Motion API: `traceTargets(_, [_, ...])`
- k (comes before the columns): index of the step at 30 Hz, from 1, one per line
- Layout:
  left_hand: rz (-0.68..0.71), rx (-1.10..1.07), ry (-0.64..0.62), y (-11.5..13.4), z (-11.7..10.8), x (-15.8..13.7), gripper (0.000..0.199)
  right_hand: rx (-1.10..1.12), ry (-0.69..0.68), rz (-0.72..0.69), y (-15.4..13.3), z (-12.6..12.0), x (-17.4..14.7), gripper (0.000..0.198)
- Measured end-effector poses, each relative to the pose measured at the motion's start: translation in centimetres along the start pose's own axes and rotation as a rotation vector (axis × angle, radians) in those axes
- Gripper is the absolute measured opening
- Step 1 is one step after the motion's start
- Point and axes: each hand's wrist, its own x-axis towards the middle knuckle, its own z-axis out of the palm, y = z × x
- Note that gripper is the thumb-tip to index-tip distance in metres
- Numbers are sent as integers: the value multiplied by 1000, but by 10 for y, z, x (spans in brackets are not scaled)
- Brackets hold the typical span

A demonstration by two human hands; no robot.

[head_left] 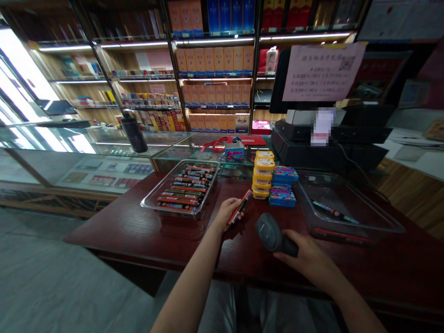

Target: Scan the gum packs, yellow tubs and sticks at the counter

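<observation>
Left hand (pixel 230 211): fingers closed round one printed stick (pixel 240 207) above the tabletop (pixel 145 238), between left tray (pixel 156 190) and right tray (pixel 364 210); right hand (pixel 307 253): fingers wrapped about a grey scanner (pixel 268 232). Left tray holds many similar sticks (pixel 189 188), right tray at least one; work appears early, most pieces remaining.

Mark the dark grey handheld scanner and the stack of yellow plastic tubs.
Dark grey handheld scanner (pixel 268 232): head view, on its rounded front end.
Stack of yellow plastic tubs (pixel 262 177): head view, near its middle.
</observation>
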Motion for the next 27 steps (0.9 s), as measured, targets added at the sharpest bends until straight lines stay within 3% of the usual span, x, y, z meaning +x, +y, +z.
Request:
traceTargets(4, [15, -12, -7, 1, 1, 0, 41, -313, 94, 17, 11, 18, 17, 34])
traceTargets(7, [45, 1, 7, 3, 2, -4, 43, -501, 174, -37, 23, 33, 26, 43])
traceTargets(14, [205, 82, 33, 17, 22, -19, 48, -566, 291, -32, 30, 44, 32, 49])
traceTargets(16, [268, 85, -5, 26, 39, -20, 50, -556, 279, -22, 29, 43, 34, 48])
traceTargets(19, [362, 212, -157, 40, 76, -16, 49, -541, 261, -8, 28, 41, 36, 49])
traceTargets(23, [562, 661, -311, 54, 139, -3, 35, -553, 255, 12, 27, 40, 37, 48])
traceTargets(27, [622, 1091, -506, 59, 203, 17, 28, -565, 250, 38, 27, 38, 37, 38])
